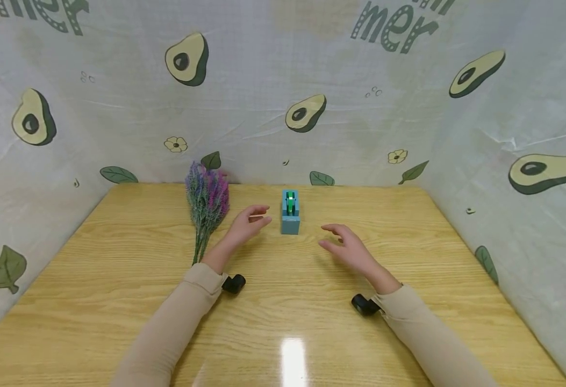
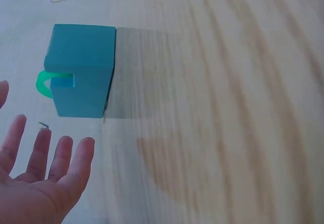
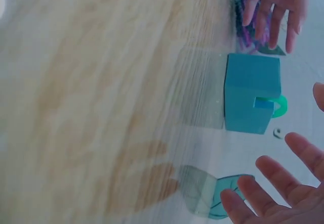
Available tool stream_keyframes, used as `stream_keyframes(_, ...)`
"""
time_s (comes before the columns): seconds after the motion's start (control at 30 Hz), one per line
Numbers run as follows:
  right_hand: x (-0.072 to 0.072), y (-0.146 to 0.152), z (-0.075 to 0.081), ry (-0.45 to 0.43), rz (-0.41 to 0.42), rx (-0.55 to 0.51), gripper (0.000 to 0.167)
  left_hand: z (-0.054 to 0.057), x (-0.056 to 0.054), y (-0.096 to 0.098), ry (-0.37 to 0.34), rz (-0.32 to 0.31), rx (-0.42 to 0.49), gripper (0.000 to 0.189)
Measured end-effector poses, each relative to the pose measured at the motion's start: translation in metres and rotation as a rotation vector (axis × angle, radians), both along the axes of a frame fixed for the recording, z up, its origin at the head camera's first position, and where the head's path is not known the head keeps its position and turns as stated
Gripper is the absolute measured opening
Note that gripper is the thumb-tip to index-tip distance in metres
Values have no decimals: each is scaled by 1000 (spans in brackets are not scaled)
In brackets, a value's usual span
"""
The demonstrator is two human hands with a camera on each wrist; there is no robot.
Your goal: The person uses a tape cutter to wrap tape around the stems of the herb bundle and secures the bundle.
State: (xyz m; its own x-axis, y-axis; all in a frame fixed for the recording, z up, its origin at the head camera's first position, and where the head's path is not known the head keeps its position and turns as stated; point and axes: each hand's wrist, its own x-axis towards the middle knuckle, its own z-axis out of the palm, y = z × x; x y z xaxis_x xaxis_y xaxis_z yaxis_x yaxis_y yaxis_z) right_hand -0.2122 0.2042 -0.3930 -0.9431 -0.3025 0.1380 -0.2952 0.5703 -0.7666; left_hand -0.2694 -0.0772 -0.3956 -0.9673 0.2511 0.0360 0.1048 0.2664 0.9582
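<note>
A small blue block-shaped holder (image 1: pixel 289 226) stands upright on the table, a green ring-like piece (image 1: pixel 290 202) set in the slot along its top. Its kind is not plain from these views. To its left hovers my left hand (image 1: pixel 246 222), fingers extended and slightly bent, holding nothing. My right hand (image 1: pixel 348 250) is off to the right and a bit nearer to me, fingers spread and relaxed around an empty gap. In the left wrist view the green piece arches out of a notch in the blue holder (image 2: pixel 83 90), apart from the fingers (image 2: pixel 76 166).
A bunch of purple and pink artificial flowers (image 1: pixel 205 199) lies on the wooden table (image 1: pixel 133 252), left of my left hand. A pale cloth (image 1: pixel 253 64) printed with avocados and leaves hangs at the back and both sides. Each wrist carries a small black camera (image 1: pixel 234 284).
</note>
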Motion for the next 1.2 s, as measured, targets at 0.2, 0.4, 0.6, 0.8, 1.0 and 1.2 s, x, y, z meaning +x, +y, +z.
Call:
stream_keyframes(0.2,-6,-8,1,-26,-4,-44,46,-3,-6,9,-34,-27,12,44)
stream_keyframes(0.4,-15,-19,1,-54,-15,-83,41,-7,-16,15,-72,-21,22,42)
stream_keyframes(0.6,-21,-28,1,-86,-34,-119,40,-9,-21,22,-91,-21,38,43)
stream_keyframes(0.8,-28,-37,3,-99,-70,-151,37,-10,-23,31,-108,-38,69,42)
stream_keyframes(1.0,-36,-46,-1,-94,-106,-207,34,-9,-23,34,-126,-60,97,47)
stream_keyframes(1.2,-44,-53,-6,-90,-125,-245,32,-13,-28,35,-119,-52,108,46)
